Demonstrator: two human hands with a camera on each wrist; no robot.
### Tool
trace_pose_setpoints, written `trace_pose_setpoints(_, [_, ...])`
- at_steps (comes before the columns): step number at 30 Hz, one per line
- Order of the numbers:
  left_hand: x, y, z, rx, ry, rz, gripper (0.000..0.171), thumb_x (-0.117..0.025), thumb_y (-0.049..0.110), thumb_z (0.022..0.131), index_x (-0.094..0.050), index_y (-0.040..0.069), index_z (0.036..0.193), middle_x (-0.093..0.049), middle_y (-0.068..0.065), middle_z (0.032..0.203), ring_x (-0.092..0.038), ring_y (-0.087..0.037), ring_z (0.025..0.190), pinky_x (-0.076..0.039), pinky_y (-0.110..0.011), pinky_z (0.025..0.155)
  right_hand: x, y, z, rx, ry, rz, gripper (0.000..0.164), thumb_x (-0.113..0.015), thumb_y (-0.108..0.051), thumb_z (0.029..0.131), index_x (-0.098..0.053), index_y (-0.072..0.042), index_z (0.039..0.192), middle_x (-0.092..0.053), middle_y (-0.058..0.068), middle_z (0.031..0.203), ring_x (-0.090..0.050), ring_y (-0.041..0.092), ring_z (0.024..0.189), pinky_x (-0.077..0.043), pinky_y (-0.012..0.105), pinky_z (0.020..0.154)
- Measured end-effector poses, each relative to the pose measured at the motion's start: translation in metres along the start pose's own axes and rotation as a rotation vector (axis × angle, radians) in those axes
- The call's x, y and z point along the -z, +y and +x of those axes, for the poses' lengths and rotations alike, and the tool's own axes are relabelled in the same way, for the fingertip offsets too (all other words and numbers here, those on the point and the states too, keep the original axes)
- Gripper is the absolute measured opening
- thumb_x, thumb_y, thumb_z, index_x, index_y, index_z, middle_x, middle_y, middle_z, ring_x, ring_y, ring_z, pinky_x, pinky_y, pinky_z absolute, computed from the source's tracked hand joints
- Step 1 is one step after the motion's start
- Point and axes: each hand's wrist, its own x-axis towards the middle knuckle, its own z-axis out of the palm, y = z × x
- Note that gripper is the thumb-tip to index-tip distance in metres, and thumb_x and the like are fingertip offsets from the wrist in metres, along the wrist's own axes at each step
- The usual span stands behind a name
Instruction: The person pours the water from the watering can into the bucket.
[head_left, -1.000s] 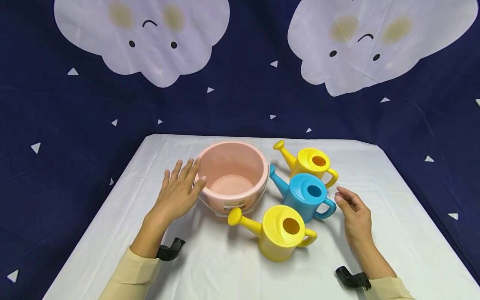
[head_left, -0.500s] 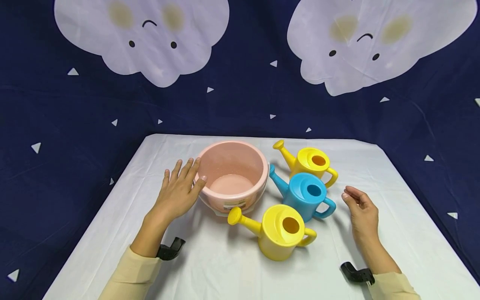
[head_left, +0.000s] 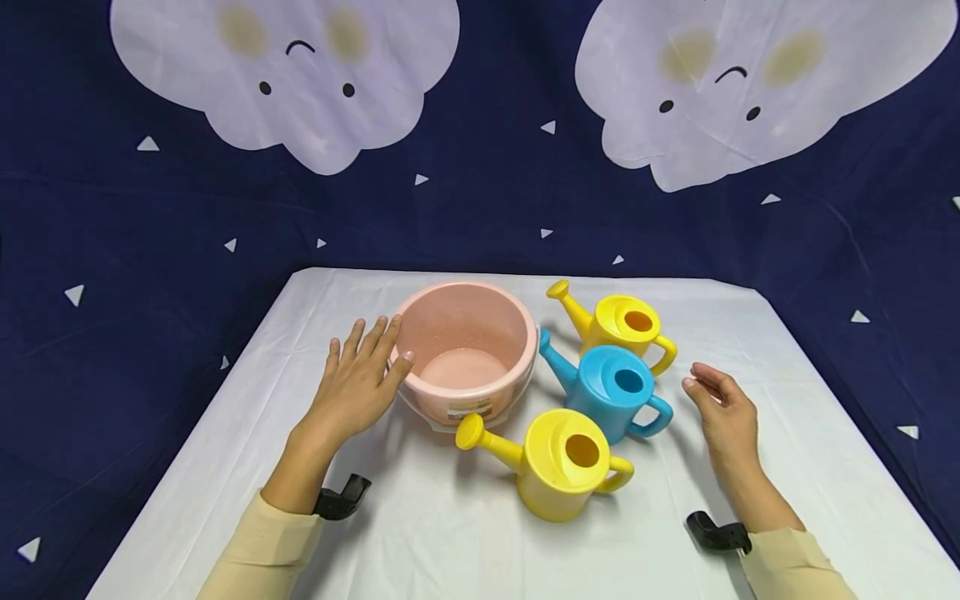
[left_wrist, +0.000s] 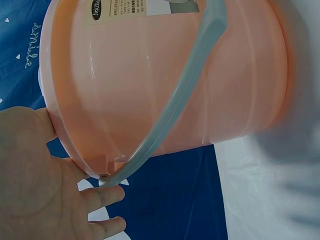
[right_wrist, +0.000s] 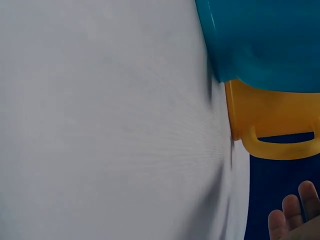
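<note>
A pink bucket [head_left: 468,383] with a pale grey handle [left_wrist: 175,107] stands upright near the table's middle. My left hand [head_left: 356,387] lies at its left rim with fingers spread and straight; in the left wrist view the fingers [left_wrist: 102,197] reach the rim and the handle's end. To the right stand three watering cans: a yellow one [head_left: 555,492] in front, a blue one [head_left: 600,400] in the middle and another yellow one [head_left: 600,329] behind. My right hand [head_left: 727,425], fingers loosely bent and holding nothing, hovers right of the blue can's handle [head_left: 660,417].
A white cloth covers the table [head_left: 420,533]. Behind it hangs a dark blue curtain [head_left: 480,208] with clouds and small triangles. The front can's spout [head_left: 487,442] reaches in front of the bucket. Black wrist cameras sit on both wrists.
My right hand has moved a little to the right, away from the blue watering can's handle, then slightly farther back. My left hand, the bucket and the cans have stayed in place.
</note>
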Motion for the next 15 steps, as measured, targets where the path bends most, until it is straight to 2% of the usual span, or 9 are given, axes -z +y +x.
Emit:
trace_pose_setpoints(5, [0.0,0.0,0.0,0.0,0.001,-0.002,0.064,-0.02,0.057,0.098,-0.01,0.025,0.153,-0.013,-0.008,0.16,0.003,-0.034,0.148,0.006,-0.062,0.115,0.0,-0.004,0.006,0.027,-0.033,-0.14,0.049,-0.068,-0.035,0.086,-0.057,-0.015,0.13,-0.059,-0.011,0.117,-0.051,0.001,0.109,-0.04,0.002,0.078])
trace_pose_setpoints(8, [0.0,0.0,0.0,-0.002,0.003,-0.002,0.064,-0.02,0.057,0.098,-0.01,0.024,0.153,-0.013,-0.008,0.16,0.003,-0.035,0.148,0.005,-0.062,0.115,-0.001,-0.007,0.008,0.023,-0.048,-0.16,0.052,-0.067,-0.037,0.086,-0.055,-0.016,0.132,-0.058,-0.01,0.121,-0.049,0.005,0.113,-0.04,0.003,0.078])
trace_pose_setpoints(15, [0.0,0.0,0.0,-0.005,0.007,0.001,0.065,-0.02,0.057,0.098,-0.01,0.024,0.153,-0.014,-0.009,0.16,0.003,-0.035,0.148,0.005,-0.063,0.115,-0.005,-0.007,0.015,0.016,-0.059,-0.185,0.053,-0.066,-0.038,0.087,-0.053,-0.018,0.134,-0.056,-0.004,0.128,-0.047,0.002,0.112,-0.039,0.006,0.078])
